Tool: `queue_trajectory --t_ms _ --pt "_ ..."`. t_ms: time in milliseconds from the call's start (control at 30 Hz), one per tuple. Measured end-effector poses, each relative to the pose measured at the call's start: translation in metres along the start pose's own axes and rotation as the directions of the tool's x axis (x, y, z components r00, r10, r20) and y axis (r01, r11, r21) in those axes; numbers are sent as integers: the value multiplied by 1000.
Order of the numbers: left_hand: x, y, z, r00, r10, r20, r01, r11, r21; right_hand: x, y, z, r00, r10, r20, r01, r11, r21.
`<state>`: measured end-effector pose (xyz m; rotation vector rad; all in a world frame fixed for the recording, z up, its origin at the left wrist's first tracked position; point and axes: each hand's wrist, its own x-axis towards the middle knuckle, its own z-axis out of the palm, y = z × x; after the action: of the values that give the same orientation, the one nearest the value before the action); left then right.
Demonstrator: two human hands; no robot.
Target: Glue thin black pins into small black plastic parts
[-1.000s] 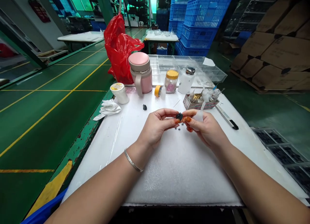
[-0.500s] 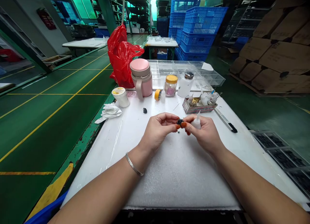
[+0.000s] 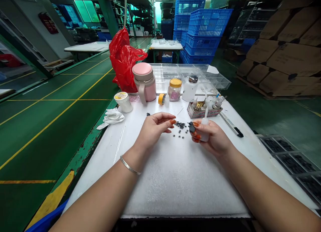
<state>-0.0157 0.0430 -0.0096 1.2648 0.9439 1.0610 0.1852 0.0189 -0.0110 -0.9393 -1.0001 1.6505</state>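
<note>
My right hand (image 3: 213, 133) is closed around a small white squeeze bottle (image 3: 205, 133) with a thin upright nozzle. Its thumb and fingertips also pinch a small black part (image 3: 192, 127), too small to make out its kind. My left hand (image 3: 155, 126) is a short way to the left, apart from the part, with its fingers loosely bent and nothing visible in them. Between the hands, several tiny black ring-like pieces (image 3: 180, 125) lie on the white foam-covered table (image 3: 185, 182). Another small black part (image 3: 148, 114) shows partly behind my left hand.
Behind stand a pink mug (image 3: 148, 88), orange tape roll (image 3: 162, 99), yellow-lidded jar (image 3: 175, 90), white bottle (image 3: 190, 90) and box of small bottles (image 3: 204, 112). A utility knife (image 3: 232, 125) lies right; white gloves (image 3: 111, 117) and a white tub (image 3: 123, 103) are left.
My left hand has come off the black part and moved left. My right hand keeps the part and the squeeze bottle. The pile of tiny pieces between the hands is now exposed.
</note>
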Motion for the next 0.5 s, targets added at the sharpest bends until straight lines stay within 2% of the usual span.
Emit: queue_trajectory --t_ms 67,133,200,267,367,500 --pt "5 -2 -7 1000 -7 26 1 974 226 -1 -2 0 999 34 17 -35 998 56" --pt "9 -6 -11 996 -33 87 -13 878 479 -3 -4 0 998 60 26 -62 993 99" --pt "10 -12 -13 987 -73 146 -37 769 638 -4 -6 -1 996 88 32 -91 987 131" --pt "10 -17 -14 979 -100 175 -49 723 689 -4 -8 -1 993 113 33 -117 982 151" --pt "10 -20 -14 978 -113 175 -41 718 695 -5 -8 -3 992 128 8 -128 980 153" --pt "11 -20 -14 977 -122 175 -37 710 703 -5 -6 -2 994 103 -28 -101 993 55"
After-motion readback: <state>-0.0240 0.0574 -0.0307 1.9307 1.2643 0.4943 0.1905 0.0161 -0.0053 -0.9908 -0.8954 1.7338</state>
